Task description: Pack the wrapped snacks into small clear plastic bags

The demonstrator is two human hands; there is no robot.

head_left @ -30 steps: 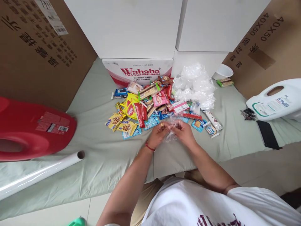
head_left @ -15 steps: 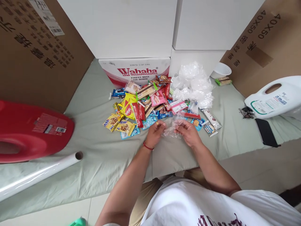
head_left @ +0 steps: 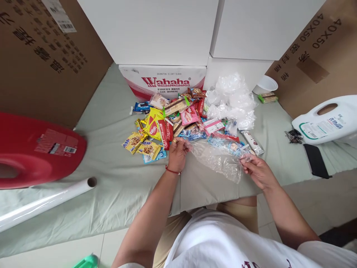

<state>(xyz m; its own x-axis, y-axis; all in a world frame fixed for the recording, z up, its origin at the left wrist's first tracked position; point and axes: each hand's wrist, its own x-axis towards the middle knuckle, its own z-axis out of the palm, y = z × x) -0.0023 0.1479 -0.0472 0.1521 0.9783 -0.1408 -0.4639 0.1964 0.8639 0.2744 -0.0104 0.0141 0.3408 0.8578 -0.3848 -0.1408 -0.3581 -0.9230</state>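
A clear plastic bag is stretched out between my two hands, just above the cloth. My left hand, with a red cord at the wrist, pinches one end. The other end is pinched by my right hand, farther right and a little nearer to me. Behind the bag lies a heap of wrapped snacks, among them a yellow packet, a pink packet and yellow cookie packets. Some snacks show through the film. Crumpled clear bags are piled to the right of the heap.
A Wahaha water carton stands behind the snacks, below white boxes. To the left are a red jug and a plastic film roll. On the right lie a white detergent jug, keys, a black phone and a white bowl.
My right hand has moved right and toward me, away from the left, so the bunched plastic bag is now spread wide. My left hand has shifted slightly left.
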